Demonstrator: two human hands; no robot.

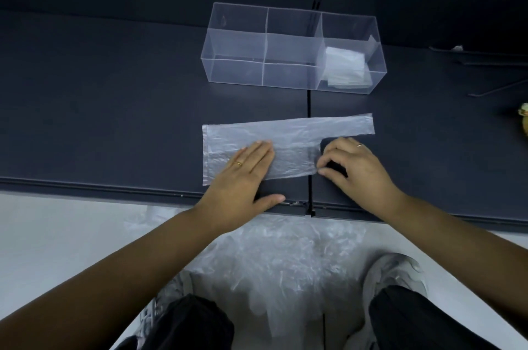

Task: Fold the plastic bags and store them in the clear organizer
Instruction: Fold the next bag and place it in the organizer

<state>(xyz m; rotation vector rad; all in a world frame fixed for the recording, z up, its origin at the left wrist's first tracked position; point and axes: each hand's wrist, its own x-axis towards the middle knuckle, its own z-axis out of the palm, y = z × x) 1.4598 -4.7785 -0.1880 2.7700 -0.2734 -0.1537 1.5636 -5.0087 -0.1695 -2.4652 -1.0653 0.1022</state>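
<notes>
A translucent plastic bag [288, 138] lies flat on the dark shelf, with one handle strip reaching right. My left hand [245, 175] presses flat on the bag's left half, fingers straight. At the bag's lower right corner, my right hand [354, 166] pinches the edge between thumb and fingers. Behind the bag stands the clear organizer [237, 63] with three compartments. Folded bags [345, 66] lie in its right compartment; the other two hold nothing.
A pile of loose plastic bags [280, 261] lies on the floor between my feet. The dark shelf [114, 121] has a seam down its middle and a front edge just under my hands. A yellow object [523, 121] shows at the right edge.
</notes>
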